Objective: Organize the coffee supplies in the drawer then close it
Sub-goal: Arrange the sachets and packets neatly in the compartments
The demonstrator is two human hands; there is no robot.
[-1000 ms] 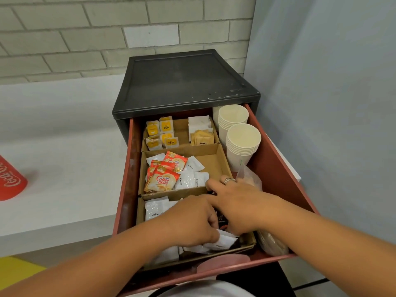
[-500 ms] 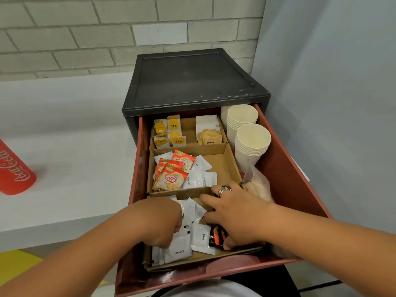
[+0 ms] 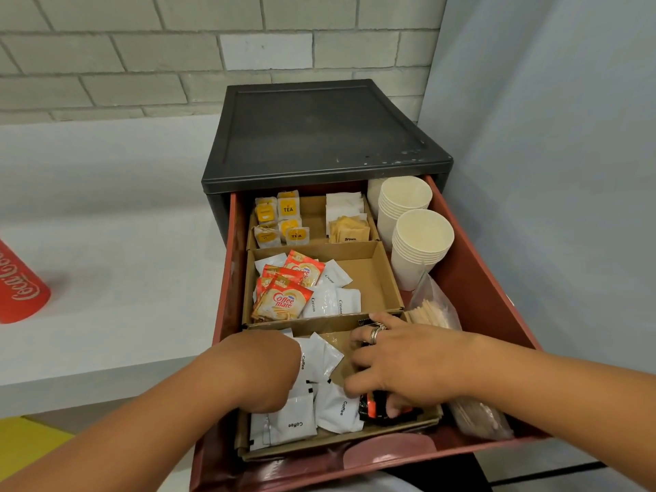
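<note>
**Sachets being sorted at the front of the open drawer**

The drawer (image 3: 474,268) is pulled fully out, and both hands are lowered into the cardboard tray (image 3: 305,447) at its front. The white coffee sachets (image 3: 335,408) lie loose and overlapped in the front-left part of the drawer. The dark packets (image 3: 372,409) are bunched at the drawer's front centre.

These supplies are judged to be very light, thin and limp, with slick wrappers that slide over one another. They are best pinched by a flat edge or gathered into a small stack; crushing is little risk, but scattering is likely if they are swept too fast.

The left hand (image 3: 264,371) is held knuckles-up over the white sachets with its fingers curled down out of sight, so whether anything is gripped cannot be told. The right hand (image 3: 408,367) is arched palm-down, wearing rings, and the dark packets are pinched between its thumb and curled fingers.

Creamer sachets (image 3: 284,301) fill the drawer's middle. Paper cups (image 3: 420,243) are stacked along the drawer's right wall.
</note>
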